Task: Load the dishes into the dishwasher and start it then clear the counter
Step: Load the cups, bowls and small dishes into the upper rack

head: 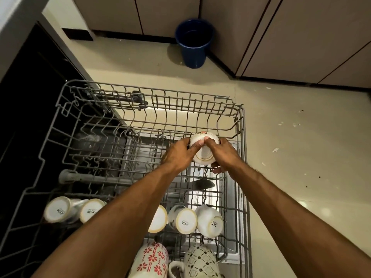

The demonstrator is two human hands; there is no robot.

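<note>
A grey wire dishwasher rack (pixel 241 125) is pulled out below me. Both hands hold a small white cup (pixel 202 152) with a gold-rimmed base, upturned at the rack's far right. My left hand (pixel 178 155) grips its left side with the thumb on top. From the right, my right hand (pixel 224 153) grips it with fingers curled underneath. Several white cups lie upside down in the near rows, such as one (pixel 185 219) marked SISTA. A red-flowered mug (pixel 152 259) and a dark-patterned mug (pixel 200 261) sit at the near edge.
The dark dishwasher opening (pixel 30 117) is on the left. A blue bucket (pixel 193 42) stands on the tiled floor by beige cabinets (pixel 281 37). A dark utensil (pixel 200 184) lies in the rack below the held cup. White specks dot the floor at right.
</note>
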